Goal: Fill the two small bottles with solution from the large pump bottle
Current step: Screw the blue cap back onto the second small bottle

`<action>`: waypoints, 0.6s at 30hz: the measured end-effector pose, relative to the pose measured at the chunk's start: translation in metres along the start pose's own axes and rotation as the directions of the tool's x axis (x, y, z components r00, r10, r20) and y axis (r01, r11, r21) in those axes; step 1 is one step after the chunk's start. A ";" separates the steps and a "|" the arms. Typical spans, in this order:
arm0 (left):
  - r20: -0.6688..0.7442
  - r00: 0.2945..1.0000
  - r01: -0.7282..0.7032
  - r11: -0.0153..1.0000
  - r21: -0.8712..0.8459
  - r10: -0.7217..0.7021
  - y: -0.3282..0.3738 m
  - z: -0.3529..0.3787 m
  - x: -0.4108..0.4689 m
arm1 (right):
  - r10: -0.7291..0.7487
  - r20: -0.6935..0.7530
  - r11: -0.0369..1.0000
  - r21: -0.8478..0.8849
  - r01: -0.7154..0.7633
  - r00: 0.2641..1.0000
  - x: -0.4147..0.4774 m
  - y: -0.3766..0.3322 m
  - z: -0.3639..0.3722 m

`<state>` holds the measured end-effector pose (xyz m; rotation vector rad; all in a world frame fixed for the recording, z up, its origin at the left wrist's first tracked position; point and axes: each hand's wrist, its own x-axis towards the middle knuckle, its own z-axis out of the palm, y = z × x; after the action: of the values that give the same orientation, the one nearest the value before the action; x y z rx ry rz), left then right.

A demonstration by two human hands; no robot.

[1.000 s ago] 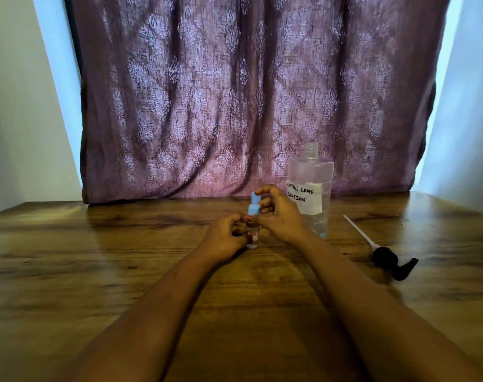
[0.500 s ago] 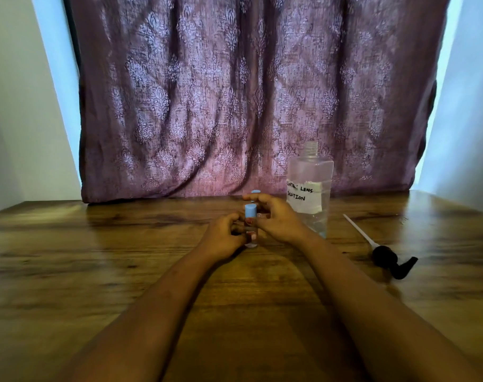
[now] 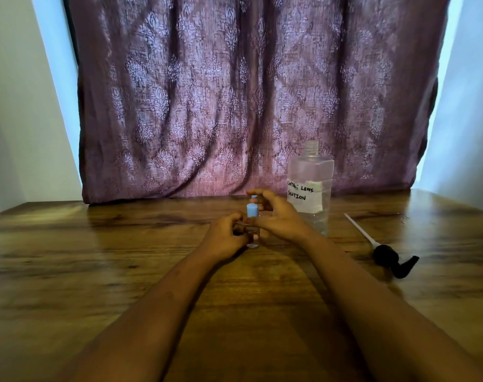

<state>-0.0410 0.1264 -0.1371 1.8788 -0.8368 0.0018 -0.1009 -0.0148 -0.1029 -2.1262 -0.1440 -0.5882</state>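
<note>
A small clear bottle (image 3: 253, 235) with a light blue cap (image 3: 252, 210) stands on the wooden table (image 3: 97, 271) at centre. My left hand (image 3: 226, 236) grips its body from the left. My right hand (image 3: 279, 216) arches over and beside the cap, fingers spread; contact with the cap is unclear. A second blue cap (image 3: 253, 198) peeks out just behind the first, its bottle hidden. The large clear bottle (image 3: 311, 186), labelled contact lens solution, stands uncapped to the right behind my right hand. Its black pump (image 3: 387, 257) lies on the table.
The pump's white tube (image 3: 358, 230) points back toward the large bottle. A purple patterned curtain (image 3: 235, 106) hangs along the table's far edge, with pale walls on both sides. Bare wood lies left of my hands and in front of them.
The small bottle has come down a little toward the table. My right fingers have gone from pinching the blue cap to spreading around it. My left hand still grips the bottle.
</note>
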 end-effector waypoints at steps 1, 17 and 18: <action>0.004 1.000 0.003 1.000 -0.008 -0.003 -0.001 0.000 0.000 | -0.010 0.014 1.000 0.019 0.010 1.000 -0.001 -0.001 0.000; 0.008 1.000 -0.006 1.000 -0.002 0.006 -0.003 0.002 0.001 | 0.025 0.021 0.998 0.051 -0.026 0.999 -0.001 -0.002 -0.002; 0.010 1.000 -0.006 1.000 0.003 0.006 -0.004 0.003 0.001 | 0.024 0.047 0.996 0.080 -0.028 0.999 -0.001 -0.002 -0.002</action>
<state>-0.0395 0.1247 -0.1409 1.8802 -0.8498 -0.0025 -0.1035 -0.0148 -0.1009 -2.0609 -0.1630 -0.5098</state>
